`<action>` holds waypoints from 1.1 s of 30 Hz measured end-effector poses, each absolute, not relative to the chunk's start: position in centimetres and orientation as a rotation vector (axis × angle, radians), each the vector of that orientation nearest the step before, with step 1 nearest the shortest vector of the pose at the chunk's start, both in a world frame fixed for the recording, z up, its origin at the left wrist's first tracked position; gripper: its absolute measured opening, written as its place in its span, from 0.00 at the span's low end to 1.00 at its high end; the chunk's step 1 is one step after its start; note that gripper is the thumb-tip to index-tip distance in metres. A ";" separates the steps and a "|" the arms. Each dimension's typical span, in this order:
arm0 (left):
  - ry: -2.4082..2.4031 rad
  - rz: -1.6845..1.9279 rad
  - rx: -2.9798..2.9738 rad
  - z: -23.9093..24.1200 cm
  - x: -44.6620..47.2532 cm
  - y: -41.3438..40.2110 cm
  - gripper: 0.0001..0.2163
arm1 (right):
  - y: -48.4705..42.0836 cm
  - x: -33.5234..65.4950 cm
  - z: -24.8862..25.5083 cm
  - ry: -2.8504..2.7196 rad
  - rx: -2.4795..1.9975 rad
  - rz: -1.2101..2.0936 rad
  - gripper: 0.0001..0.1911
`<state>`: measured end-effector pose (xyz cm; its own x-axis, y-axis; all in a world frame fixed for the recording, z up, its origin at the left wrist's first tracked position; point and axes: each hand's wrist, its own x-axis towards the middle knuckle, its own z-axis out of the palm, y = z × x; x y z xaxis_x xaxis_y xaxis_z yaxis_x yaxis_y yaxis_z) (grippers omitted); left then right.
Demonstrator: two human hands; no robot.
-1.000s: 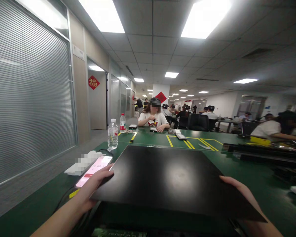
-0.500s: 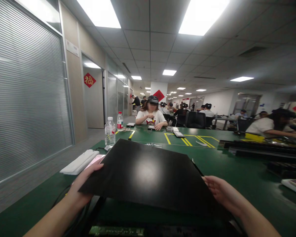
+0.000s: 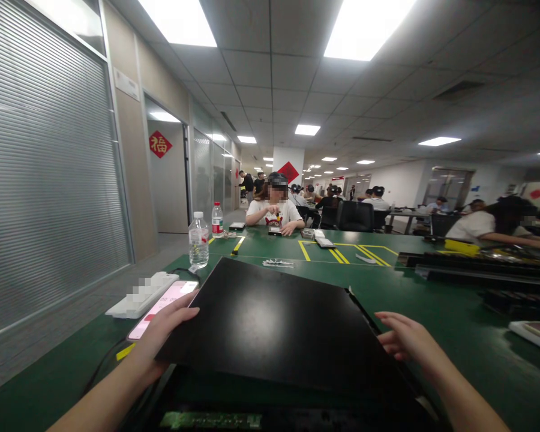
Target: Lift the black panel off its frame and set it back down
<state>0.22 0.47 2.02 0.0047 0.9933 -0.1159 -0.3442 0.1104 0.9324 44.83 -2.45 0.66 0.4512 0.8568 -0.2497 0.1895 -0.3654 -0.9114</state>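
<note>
A thin, dark screen panel (image 3: 270, 324) lies tilted across the middle of my view, a ceiling light reflected on its face. My left hand (image 3: 168, 330) grips its left edge, with the fingers on top and the thumb side hidden. At the right edge, my right hand (image 3: 400, 339) has its forefinger stretched out and the other fingers loosely curled beside the edge; whether they touch it I cannot tell. Under the panel sits a black frame (image 3: 420, 390), mostly covered. A green circuit board (image 3: 211, 419) shows in it near the bottom.
A phone (image 3: 162, 309) and a white case (image 3: 139, 297) lie left on the green table (image 3: 459, 324). Bottles, one a clear bottle (image 3: 198, 240), stand behind. Long black bars (image 3: 468, 270) lie right. A co-worker (image 3: 276, 207) sits opposite.
The panel has lowered and shifted slightly right, uncovering small pieces on the table and more of the phone. My right hand's fingers have spread away from its edge.
</note>
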 end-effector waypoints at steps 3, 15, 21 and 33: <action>1.051 1.294 0.862 1.8 0.7 0.3 0.23 | -2.3 45.3 0.4 -0.915 -1.869 0.897 0.23; 1.079 1.200 0.876 2.6 1.8 -0.6 0.25 | -1.9 46.3 0.0 -1.044 -2.007 0.728 0.24; 1.086 1.157 0.846 2.4 2.0 -0.6 0.23 | -1.9 46.6 -0.4 -1.134 -2.029 0.646 0.24; 1.025 1.137 0.846 1.4 1.0 0.2 0.22 | -2.2 45.9 0.2 -1.362 -2.196 0.334 0.20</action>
